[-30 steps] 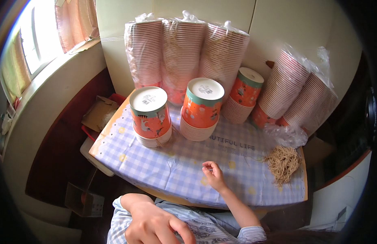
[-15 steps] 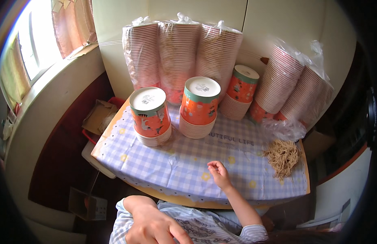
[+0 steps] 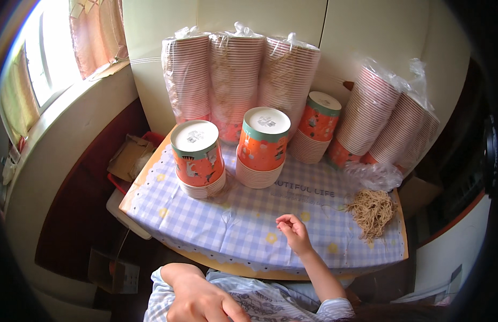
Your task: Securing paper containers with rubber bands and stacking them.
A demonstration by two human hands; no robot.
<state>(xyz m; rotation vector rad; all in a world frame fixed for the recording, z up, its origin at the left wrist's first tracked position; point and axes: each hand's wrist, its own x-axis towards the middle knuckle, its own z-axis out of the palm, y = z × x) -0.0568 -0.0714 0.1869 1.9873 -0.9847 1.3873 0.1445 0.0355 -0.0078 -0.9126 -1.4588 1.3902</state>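
A: How does the right hand point(image 3: 295, 235) look?
B: Fingers curled inward, thumb close to the index finger. I can't tell whether something thin is pinched there. It's in front of the middle cup stack point(image 3: 262, 150) and slightly to its right, well apart from it.
A: And the left hand point(image 3: 203, 305)?
B: Back upward, nearer the wearer than that stack and to its left. Its fingertips are cut off, so I can't tell its grip.
A: What surrounds the middle stack?
B: It stands upside down on the checked tablecloth point(image 3: 206, 228). The left cup stack point(image 3: 198, 169) is just beside it; a third cup stack point(image 3: 317, 126) is behind, to its right. Three tall bagged stacks point(image 3: 235, 80) rise behind it.
A: Farther right of it?
B: A tangled string bundle point(image 3: 372, 213), crumpled clear plastic point(image 3: 375, 176) and two leaning bagged stacks point(image 3: 367, 107).
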